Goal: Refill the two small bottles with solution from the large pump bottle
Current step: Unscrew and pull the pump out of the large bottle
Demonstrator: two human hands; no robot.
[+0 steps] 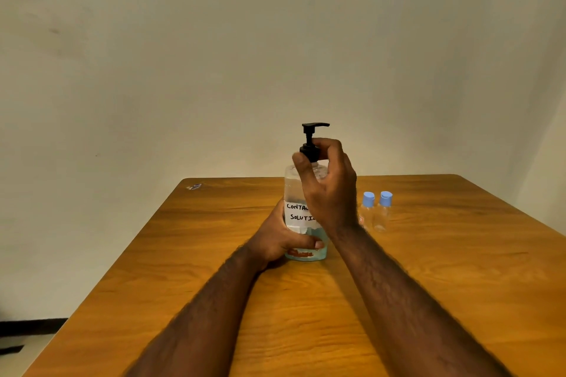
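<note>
The large pump bottle (pixel 294 193) stands upright mid-surface, blue liquid low in its clear body, and a handwritten white label faces the camera. The left hand (pixel 277 239) wraps round its lower half, with the thumb across the front. The right hand (pixel 329 190) comes in from above, its thumb and fingers pinching the black collar under the pump head (pixel 313 128), whose spout points right. Just right of the big bottle, two blue-capped bottles stand close side by side, caps on: the left small bottle (pixel 366 211) and the right small bottle (pixel 382 214). The wooden surface (pixel 444 254) runs back to a pale wall (pixel 214 70), and there's a small scrap (pixel 194 186) at its far left corner.
</note>
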